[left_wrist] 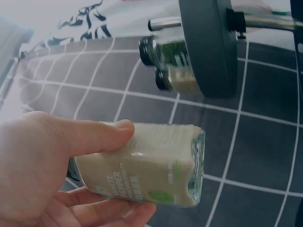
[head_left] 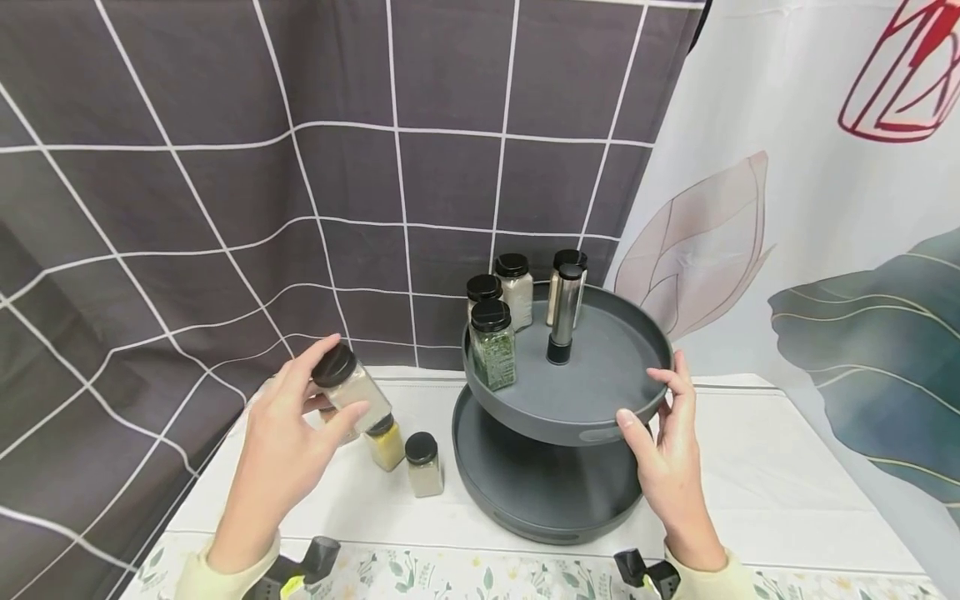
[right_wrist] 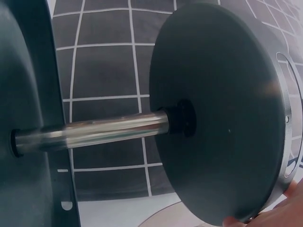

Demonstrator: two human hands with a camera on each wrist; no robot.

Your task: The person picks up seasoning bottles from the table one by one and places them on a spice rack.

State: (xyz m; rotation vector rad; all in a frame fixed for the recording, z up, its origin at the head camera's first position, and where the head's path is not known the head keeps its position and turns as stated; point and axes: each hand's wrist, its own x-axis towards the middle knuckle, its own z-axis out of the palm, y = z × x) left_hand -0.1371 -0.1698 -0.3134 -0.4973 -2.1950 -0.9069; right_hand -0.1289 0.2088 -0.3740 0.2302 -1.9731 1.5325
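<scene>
My left hand holds a square glass spice jar with a black lid, tilted above the table. In the left wrist view the label on this jar reads white pepper, and pale powder fills it. At the front right rim of the upper tray of a grey two-tier turntable, my right hand grips the edge, thumb on the outside. A jar of green herbs and several other black-lidded jars stand on that upper tray, around its left and back side. The lower tray shows bare grey surface.
A yellow spice jar and a pale spice jar stand on the white table, left of the turntable. Another jar is partly hidden behind my left hand. A metal post rises from the upper tray. A dark gridded curtain hangs behind.
</scene>
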